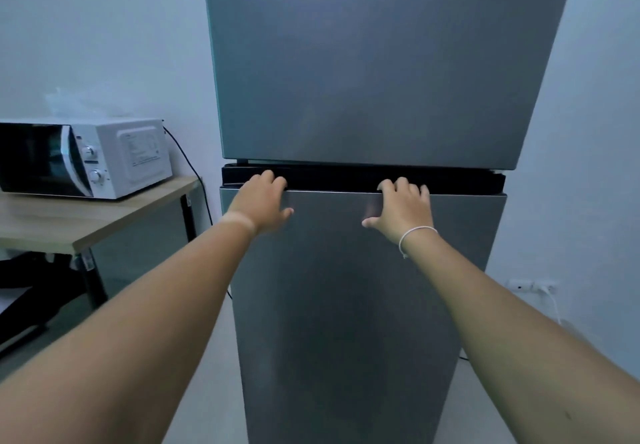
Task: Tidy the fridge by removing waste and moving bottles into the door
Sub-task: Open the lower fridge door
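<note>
A tall grey two-door fridge (367, 80) fills the middle of the head view, both doors closed. A black recessed gap (332, 178) separates the upper door from the lower door (346, 305). My left hand (261, 203) rests on the top left edge of the lower door, fingers hooked into the gap. My right hand (403, 209), with a white string bracelet on the wrist, grips the same edge further right, fingers curled over it. The fridge's contents, bottles and waste are hidden behind the doors.
A white microwave (86, 158) stands on a wooden table (86, 225) to the left of the fridge, its black cable (188, 163) hanging beside the fridge. A wall socket with a white cord (533, 286) is low on the right wall.
</note>
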Available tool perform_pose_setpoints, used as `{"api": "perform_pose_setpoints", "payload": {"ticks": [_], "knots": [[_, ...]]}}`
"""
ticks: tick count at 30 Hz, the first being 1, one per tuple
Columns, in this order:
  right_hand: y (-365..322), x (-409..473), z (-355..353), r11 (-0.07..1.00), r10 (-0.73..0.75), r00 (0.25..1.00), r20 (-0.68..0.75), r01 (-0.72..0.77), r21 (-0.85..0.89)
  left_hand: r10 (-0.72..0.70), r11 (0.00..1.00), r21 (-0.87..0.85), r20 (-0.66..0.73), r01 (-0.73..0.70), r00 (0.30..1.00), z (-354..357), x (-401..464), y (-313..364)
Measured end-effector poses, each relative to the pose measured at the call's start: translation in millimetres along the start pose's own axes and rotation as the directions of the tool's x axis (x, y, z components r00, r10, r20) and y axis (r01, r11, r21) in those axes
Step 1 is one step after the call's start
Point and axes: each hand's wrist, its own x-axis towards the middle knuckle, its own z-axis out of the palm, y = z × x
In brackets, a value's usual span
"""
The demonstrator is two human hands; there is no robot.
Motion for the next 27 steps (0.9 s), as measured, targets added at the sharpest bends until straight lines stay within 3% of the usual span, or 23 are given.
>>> {"api": "perform_pose_setpoints", "payload": {"ticks": [6,12,16,18,20,23,27], "knots": [[4.1,-34.8,-17.8,1.0,0.002,0.997,0.081,-0.002,0.0,0.095,0.991,0.101,-0.016,-0.093,0.995,-20.5,-55.6,10.2],[3.1,-86.7,-54.4,0.982,0.065,0.963,0.263,-0.108,0.156,0.237,0.937,0.25,0.054,-0.243,0.97,-59.6,-109.8,33.0],[8.4,-121.1,-72.7,0.948,0.057,0.962,0.268,-0.136,0.289,0.444,0.86,0.33,-0.11,-0.389,0.889,-90.2,-138.6,38.2],[11.1,-145.2,-80.1,0.931,0.048,0.961,0.273,-0.142,0.337,0.449,0.877,0.269,-0.168,-0.397,0.878,-108.0,-155.4,40.3],[11.9,-168.5,-86.3,0.908,0.037,0.958,0.283,-0.151,0.392,0.352,0.932,0.158,-0.174,-0.327,0.92,-121.7,-167.8,42.1],[9.6,-198.7,-94.5,0.853,0.014,0.957,0.29,-0.162,0.496,0.197,0.964,-0.189,0.027,-0.188,0.98,-134.2,-186.5,54.1],[15.1,-242.2,-108.2,0.792,-0.032,0.951,0.307,-0.164,0.588,0.27,0.914,-0.343,0.112,-0.218,0.956,-132.4,-211.7,99.5]]}}
